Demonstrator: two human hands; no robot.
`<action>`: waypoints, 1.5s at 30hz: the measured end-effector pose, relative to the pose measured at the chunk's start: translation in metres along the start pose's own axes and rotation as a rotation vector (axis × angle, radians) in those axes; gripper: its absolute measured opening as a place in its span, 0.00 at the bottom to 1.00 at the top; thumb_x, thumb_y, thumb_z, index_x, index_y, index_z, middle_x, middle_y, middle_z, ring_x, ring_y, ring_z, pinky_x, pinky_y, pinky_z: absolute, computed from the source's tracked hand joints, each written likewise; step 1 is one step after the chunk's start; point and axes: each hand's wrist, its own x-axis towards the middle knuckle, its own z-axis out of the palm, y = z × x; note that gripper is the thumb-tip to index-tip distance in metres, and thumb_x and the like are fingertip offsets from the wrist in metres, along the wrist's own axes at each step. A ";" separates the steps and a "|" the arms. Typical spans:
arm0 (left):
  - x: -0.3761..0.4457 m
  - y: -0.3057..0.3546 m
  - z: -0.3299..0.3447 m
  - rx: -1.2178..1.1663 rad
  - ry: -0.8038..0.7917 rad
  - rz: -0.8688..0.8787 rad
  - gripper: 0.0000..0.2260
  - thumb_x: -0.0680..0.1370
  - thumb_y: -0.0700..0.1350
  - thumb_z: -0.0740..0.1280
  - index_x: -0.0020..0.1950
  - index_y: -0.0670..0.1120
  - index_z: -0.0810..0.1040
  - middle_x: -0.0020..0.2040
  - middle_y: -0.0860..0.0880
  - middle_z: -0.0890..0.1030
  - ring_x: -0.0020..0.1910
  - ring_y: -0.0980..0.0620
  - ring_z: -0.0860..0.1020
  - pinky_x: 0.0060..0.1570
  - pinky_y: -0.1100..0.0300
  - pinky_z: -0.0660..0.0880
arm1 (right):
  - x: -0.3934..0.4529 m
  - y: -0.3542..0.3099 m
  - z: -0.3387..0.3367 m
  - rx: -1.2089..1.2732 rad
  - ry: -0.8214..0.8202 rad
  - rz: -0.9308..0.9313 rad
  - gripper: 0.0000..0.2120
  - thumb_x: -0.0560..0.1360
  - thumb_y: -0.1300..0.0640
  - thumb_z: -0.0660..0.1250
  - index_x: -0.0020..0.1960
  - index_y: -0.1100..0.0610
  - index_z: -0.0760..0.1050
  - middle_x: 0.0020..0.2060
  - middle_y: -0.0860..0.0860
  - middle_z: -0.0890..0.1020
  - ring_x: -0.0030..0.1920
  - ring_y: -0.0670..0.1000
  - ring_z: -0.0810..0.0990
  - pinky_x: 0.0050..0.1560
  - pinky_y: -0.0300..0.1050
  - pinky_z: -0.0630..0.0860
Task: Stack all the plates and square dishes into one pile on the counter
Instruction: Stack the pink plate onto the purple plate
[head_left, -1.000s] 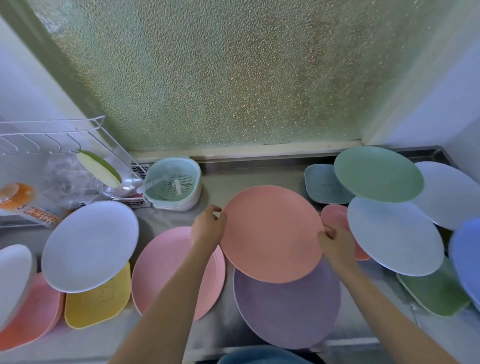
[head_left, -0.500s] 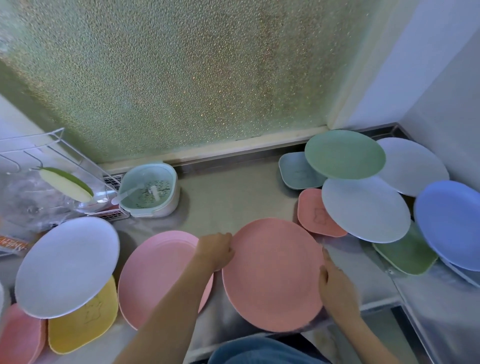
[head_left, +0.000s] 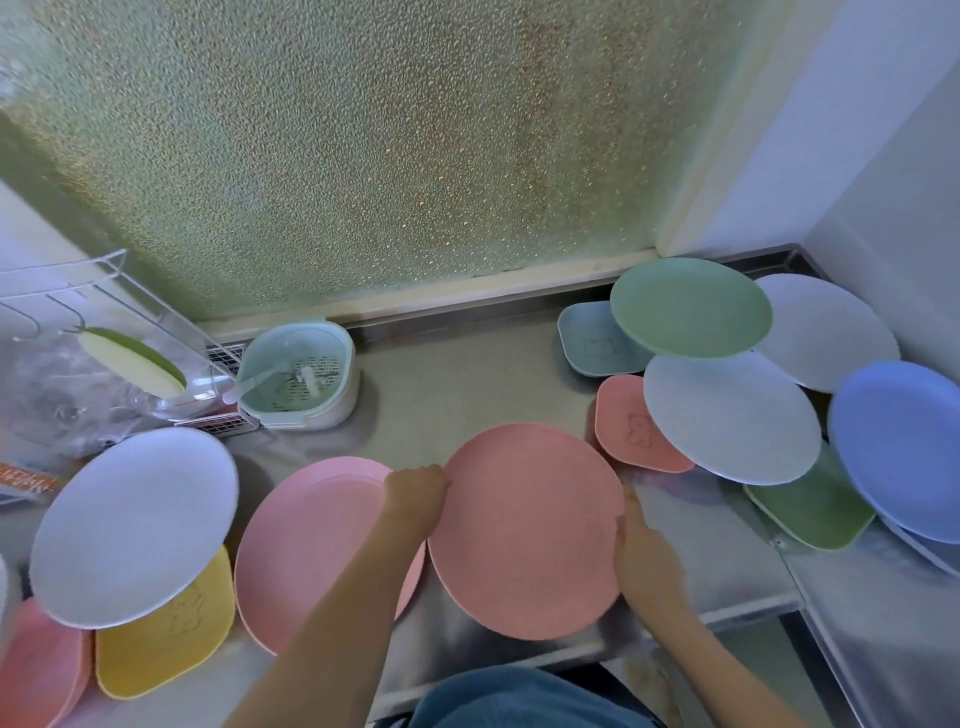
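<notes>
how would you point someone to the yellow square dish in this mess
Start at the wire rack on the far left, then drop to the counter's near-left corner. The yellow square dish sits half under a white round plate, the only yellow piece.

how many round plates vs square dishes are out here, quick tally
round plates: 7 (left white, pink, held salmon, green round, back white, pale grey, blue)
square dishes: 5 (yellow, left salmon, grey-blue, bear salmon, green square)
total: 12, counting only those clearly visible
</notes>
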 end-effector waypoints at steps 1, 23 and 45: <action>0.000 -0.004 -0.003 -0.020 0.014 -0.025 0.13 0.81 0.41 0.52 0.63 0.43 0.71 0.60 0.46 0.79 0.59 0.43 0.78 0.52 0.54 0.73 | 0.004 -0.007 0.000 -0.019 -0.012 -0.009 0.23 0.81 0.50 0.48 0.76 0.46 0.50 0.57 0.59 0.78 0.53 0.59 0.77 0.55 0.50 0.70; -0.098 -0.102 0.074 -0.529 -0.020 -0.796 0.15 0.79 0.40 0.55 0.64 0.45 0.72 0.61 0.48 0.77 0.58 0.45 0.78 0.46 0.56 0.72 | -0.017 -0.156 0.070 -0.484 -0.053 -1.127 0.23 0.74 0.57 0.58 0.69 0.56 0.63 0.52 0.54 0.81 0.50 0.58 0.79 0.49 0.53 0.71; -0.124 -0.135 0.096 -0.656 0.124 -0.620 0.17 0.76 0.33 0.56 0.64 0.42 0.68 0.60 0.41 0.70 0.58 0.39 0.74 0.52 0.51 0.72 | -0.016 -0.229 0.107 -0.437 0.015 -0.887 0.31 0.71 0.73 0.55 0.73 0.58 0.58 0.52 0.61 0.79 0.59 0.61 0.75 0.70 0.50 0.59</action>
